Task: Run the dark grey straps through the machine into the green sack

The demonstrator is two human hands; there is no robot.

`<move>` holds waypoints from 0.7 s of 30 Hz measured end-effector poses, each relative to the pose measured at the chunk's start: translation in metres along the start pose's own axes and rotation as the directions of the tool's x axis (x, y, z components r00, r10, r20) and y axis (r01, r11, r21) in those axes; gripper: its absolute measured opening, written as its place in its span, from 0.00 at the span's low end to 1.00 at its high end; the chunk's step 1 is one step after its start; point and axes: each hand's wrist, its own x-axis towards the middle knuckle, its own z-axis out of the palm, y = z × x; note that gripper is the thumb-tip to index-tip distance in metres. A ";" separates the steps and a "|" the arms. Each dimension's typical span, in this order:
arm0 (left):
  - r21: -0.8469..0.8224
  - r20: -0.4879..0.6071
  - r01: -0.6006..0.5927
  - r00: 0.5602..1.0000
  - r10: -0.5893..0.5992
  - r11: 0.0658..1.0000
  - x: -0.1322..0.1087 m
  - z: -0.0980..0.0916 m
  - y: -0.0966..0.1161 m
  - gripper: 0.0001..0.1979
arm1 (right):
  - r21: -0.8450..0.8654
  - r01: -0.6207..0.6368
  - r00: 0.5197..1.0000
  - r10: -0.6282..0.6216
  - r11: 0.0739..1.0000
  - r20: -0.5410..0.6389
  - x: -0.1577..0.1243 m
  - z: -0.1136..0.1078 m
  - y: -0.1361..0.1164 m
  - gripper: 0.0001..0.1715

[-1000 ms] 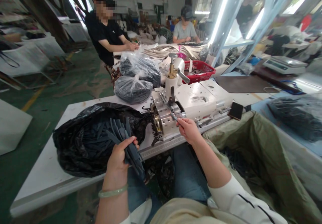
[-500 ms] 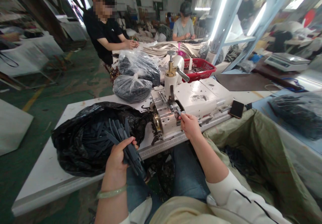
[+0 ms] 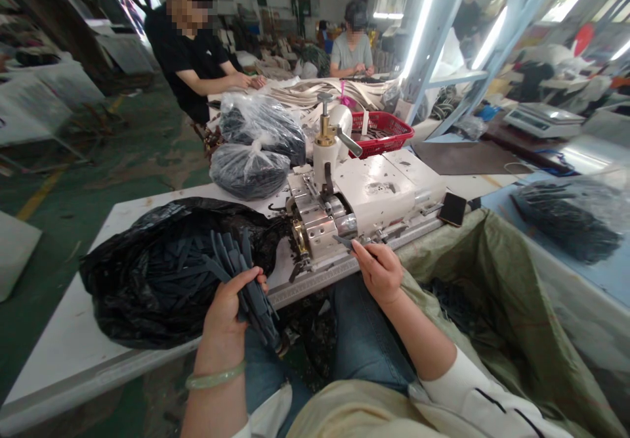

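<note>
A bundle of dark blue-grey strips (image 3: 256,303) is gripped in my left hand (image 3: 229,306), just in front of an open black plastic bag (image 3: 123,313). More loose strips (image 3: 184,270) of the same kind fill that bag. My right hand (image 3: 378,270) pinches a single dark strip (image 3: 343,241) between thumb and fingertips. The strip's free end points at the metal front of a white bench machine (image 3: 394,185), which has a brass-collared post with a lever. Whether the strip touches the machine I cannot tell.
Tied clear bags (image 3: 251,169) stand behind the black bag. A red basket (image 3: 386,134) sits behind the machine, and a phone (image 3: 453,209) lies at its right end. An open green sack (image 3: 512,280) with dark pieces is at my right. Two people work across the table.
My right hand has drawn back from the machine's rollers toward me, with the strip in its fingers. My left hand still holds the bundle. The whole view has shifted slightly.
</note>
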 end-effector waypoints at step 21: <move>-0.040 0.069 -0.033 0.997 0.035 0.999 0.008 -0.012 -0.008 0.10 | 0.535 -0.845 0.380 0.711 0.006 0.591 0.044 0.054 -0.001 0.18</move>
